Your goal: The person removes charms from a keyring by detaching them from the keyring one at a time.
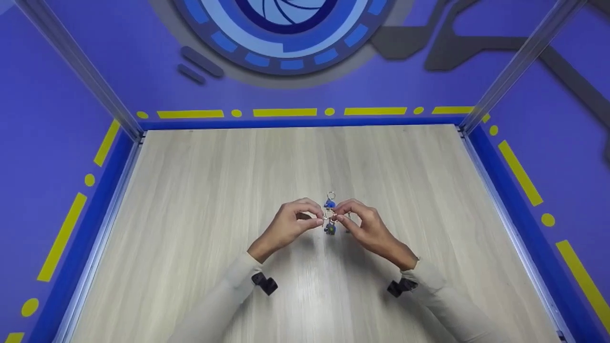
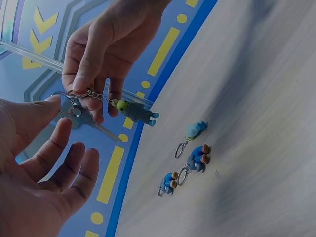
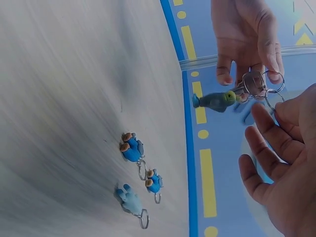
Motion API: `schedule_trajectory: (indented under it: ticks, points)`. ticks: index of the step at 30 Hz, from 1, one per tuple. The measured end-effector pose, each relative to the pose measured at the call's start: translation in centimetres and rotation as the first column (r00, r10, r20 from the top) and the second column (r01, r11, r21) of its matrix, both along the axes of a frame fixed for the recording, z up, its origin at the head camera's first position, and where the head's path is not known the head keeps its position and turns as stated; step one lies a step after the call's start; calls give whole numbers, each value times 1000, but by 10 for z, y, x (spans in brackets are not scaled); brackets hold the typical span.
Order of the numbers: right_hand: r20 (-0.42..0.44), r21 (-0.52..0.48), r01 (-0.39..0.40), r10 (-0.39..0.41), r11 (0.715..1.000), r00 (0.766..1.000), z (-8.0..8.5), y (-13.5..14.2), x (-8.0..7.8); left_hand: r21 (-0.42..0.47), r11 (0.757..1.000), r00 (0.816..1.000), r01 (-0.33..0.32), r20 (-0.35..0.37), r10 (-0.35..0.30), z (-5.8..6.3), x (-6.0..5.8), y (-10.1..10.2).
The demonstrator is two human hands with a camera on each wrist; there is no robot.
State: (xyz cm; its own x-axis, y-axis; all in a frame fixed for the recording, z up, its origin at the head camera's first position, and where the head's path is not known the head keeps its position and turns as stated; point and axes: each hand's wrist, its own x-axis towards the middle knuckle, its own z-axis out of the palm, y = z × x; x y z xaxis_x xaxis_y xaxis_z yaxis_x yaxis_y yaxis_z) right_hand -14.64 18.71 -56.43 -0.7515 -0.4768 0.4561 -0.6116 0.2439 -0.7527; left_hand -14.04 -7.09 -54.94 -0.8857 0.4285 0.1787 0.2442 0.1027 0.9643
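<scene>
In the left wrist view, my left hand (image 2: 44, 163) pinches a thin metal ring between thumb and index fingertip. A silver key (image 2: 84, 116) dangles close below it. Facing it, my right hand (image 2: 113, 44) pinches the split ring of a keychain, and the two rings meet between the fingertips. From the keychain's short chain hangs a small figurine (image 2: 137, 112) with a yellow-green head and grey-blue body. The right wrist view shows the same figurine (image 3: 215, 100) under the joined rings (image 3: 275, 84). Both hands are raised over the table.
On the wooden table (image 1: 190, 190) lie more figurine keychains: a light-blue one (image 3: 129, 200), a blue one with brown feet (image 3: 131, 149) and a smaller blue one (image 3: 154, 182). Purple-blue panels (image 1: 305, 90) with yellow marks wall the back and sides.
</scene>
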Motion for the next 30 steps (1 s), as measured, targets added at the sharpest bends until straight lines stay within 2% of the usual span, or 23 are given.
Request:
schedule_trajectory:
  ticks: [3,10,17,23,30]
  points:
    - [11,-6,7,-6,1000,1000,0,0,1,-3,1000,1000,9,11,-9,-2,0,-1]
    - [45,-35,7,-6,999,999,2,-1,4,-84,996,1000,-6,24,8,-9,1,-1]
    - [8,-3,-2,2,1000,1000,3,-3,6,-105,994,999,-38,30,41,-8,3,1]
    - [-6,12,16,-16,1000,1000,2,-4,7,-153,986,997,-74,-43,68,-3,5,4]
    - [-54,5,-3,3,1000,999,0,-5,6,-187,976,986,-109,-143,82,2,6,10]
